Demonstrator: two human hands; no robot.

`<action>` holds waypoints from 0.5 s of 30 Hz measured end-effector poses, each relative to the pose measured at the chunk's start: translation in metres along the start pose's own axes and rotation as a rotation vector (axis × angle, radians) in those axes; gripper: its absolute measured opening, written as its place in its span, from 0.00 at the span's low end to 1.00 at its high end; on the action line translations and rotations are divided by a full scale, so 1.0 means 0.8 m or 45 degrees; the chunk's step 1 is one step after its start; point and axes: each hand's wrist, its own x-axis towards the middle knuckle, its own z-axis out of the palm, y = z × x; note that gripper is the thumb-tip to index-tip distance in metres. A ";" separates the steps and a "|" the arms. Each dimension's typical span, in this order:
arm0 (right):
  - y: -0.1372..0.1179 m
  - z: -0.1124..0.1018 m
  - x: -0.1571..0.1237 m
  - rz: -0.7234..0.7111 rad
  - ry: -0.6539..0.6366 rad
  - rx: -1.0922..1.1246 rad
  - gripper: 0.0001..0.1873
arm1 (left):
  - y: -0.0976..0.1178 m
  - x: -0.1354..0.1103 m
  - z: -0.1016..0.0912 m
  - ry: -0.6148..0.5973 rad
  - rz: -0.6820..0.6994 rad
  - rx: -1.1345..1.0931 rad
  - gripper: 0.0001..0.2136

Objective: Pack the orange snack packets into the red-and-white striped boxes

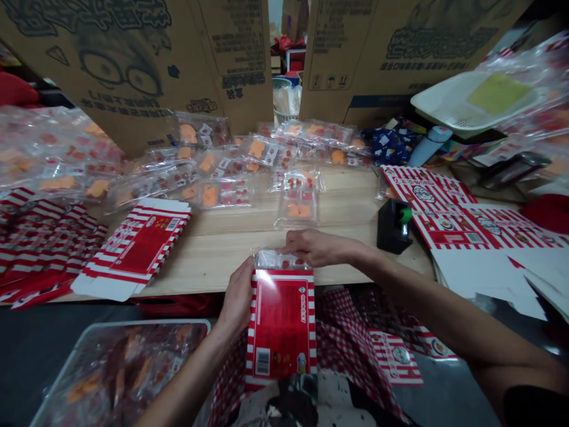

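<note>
The left hand (237, 296) clasps one red-and-white striped carton (282, 326), held upright just off the wooden tabletop (222, 261); the right hand (317, 248) pinches the one clear packet (278, 259) jutting from its open top.

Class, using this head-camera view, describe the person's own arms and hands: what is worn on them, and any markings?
Both forearms are bare, and neither the left hand nor the right hand wears a glove. No watch, bracelet or cable shows. A dark sleeve shows at the lower right edge, at the top of the right arm.
</note>
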 end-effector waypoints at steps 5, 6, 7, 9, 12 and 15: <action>-0.006 0.025 -0.009 -0.073 0.338 0.115 0.17 | 0.007 0.004 0.001 -0.108 -0.248 -0.249 0.30; -0.005 0.029 -0.010 -0.076 0.347 0.174 0.16 | 0.008 0.005 0.003 -0.128 -0.270 -0.287 0.29; -0.004 0.032 -0.011 -0.074 0.328 0.224 0.15 | 0.010 0.007 0.004 -0.142 -0.276 -0.304 0.28; -0.002 0.037 -0.013 -0.068 0.239 0.309 0.12 | 0.013 0.007 0.005 -0.155 -0.265 -0.296 0.22; -0.003 0.047 -0.020 0.000 0.305 0.471 0.11 | 0.020 0.006 0.002 -0.148 -0.258 -0.273 0.15; -0.011 0.072 -0.035 0.250 0.861 0.618 0.12 | 0.027 0.005 -0.003 -0.120 -0.278 -0.312 0.12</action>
